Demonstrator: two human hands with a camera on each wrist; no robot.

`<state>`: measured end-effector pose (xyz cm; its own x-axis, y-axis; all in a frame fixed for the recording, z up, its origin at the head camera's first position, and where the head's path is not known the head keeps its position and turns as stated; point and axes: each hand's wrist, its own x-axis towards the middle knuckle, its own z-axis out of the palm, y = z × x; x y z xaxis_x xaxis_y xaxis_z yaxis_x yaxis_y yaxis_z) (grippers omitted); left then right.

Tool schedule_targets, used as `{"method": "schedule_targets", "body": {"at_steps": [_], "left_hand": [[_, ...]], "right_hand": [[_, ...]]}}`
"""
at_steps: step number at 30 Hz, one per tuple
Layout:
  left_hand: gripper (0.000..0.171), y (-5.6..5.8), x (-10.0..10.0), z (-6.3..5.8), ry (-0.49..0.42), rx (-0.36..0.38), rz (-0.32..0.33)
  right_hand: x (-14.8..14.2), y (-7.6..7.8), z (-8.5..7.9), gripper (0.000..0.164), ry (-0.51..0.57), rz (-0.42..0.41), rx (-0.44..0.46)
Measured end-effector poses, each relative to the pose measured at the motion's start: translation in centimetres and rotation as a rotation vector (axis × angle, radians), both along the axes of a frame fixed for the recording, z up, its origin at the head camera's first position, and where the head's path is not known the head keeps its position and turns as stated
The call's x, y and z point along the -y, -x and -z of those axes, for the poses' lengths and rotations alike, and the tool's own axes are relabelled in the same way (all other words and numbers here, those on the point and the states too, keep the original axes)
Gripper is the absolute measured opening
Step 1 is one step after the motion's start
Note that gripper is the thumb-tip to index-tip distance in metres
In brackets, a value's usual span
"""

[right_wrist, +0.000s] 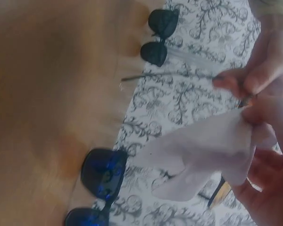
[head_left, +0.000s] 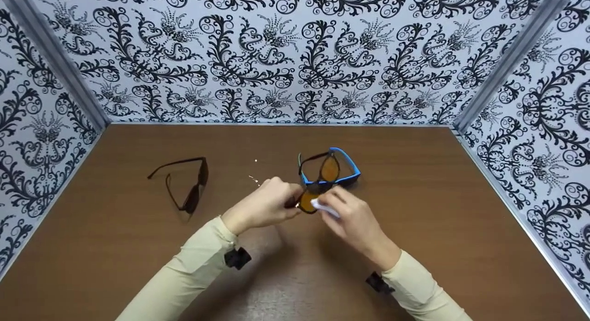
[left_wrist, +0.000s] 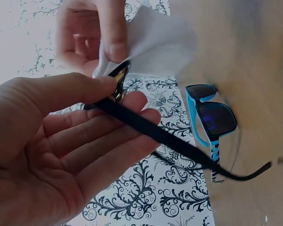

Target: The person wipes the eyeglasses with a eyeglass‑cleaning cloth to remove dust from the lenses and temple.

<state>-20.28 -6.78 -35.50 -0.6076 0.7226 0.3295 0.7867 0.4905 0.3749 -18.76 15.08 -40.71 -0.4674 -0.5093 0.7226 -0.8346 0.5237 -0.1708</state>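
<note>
My left hand (head_left: pixel 269 203) pinches a pair of dark-framed sunglasses with amber lenses (head_left: pixel 330 169) at one end of the frame. In the left wrist view, a black temple arm (left_wrist: pixel 165 139) extends across the fingers, unfolded. A thin white cloth (head_left: pixel 328 209) is pinched in my right hand (head_left: pixel 352 217), pressed against the nearer amber lens. The cloth (right_wrist: pixel 212 146) hangs loosely from the fingers in the right wrist view and hides part of the frame. Behind the held pair sit blue-and-black sunglasses (left_wrist: pixel 217 117) with dark bluish lenses, arms unfolded, on the table.
Black sunglasses (head_left: pixel 196 192) with unfolded arms rest at the left of the brown table (head_left: pixel 438 219). Small bright specks (head_left: pixel 256 160) show on the wood near the middle. Patterned panels (head_left: pixel 286 58) enclose the back and both sides.
</note>
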Motion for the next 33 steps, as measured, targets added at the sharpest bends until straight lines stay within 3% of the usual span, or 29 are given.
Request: {"method": "schedule_targets", "body": {"at_steps": [4, 7, 12, 15, 18, 23, 28, 33], "left_hand": [[0.019, -0.3, -0.2, -0.4, 0.029, -0.003, 0.019], [0.016, -0.5, -0.7, -0.5, 0.046, -0.034, 0.019], [0.015, -0.6, -0.9, -0.4, 0.031, -0.091, -0.022], [0.013, -0.5, -0.8, -0.3, 0.024, -0.085, -0.047], [0.013, -0.5, -0.7, -0.2, 0.029, -0.072, -0.044], [0.015, -0.7, -0.5, 0.0, 0.056, -0.065, -0.019], [0.013, -1.0, -0.9, 0.3, 0.086, -0.083, 0.017], [0.014, -1.0, -1.3, 0.6, 0.098, -0.116, 0.003]], "right_hand": [[-0.1, 0.2, -0.4, 0.022, 0.078, 0.089, 0.039], [0.4, 0.2, -0.6, 0.023, 0.111, 0.097, 0.033], [1.3, 0.0, -0.5, 0.024, 0.081, 0.002, -0.056], [1.4, -0.1, -0.4, 0.019, 0.014, -0.072, -0.083], [0.9, -0.1, -0.2, 0.016, -0.036, -0.094, -0.099], [-0.1, 0.3, 0.0, 0.019, -0.025, 0.025, -0.115], [-0.2, 0.3, 0.0, 0.017, 0.051, 0.165, -0.064], [0.6, 0.0, 0.0, 0.022, 0.078, 0.121, -0.071]]}}
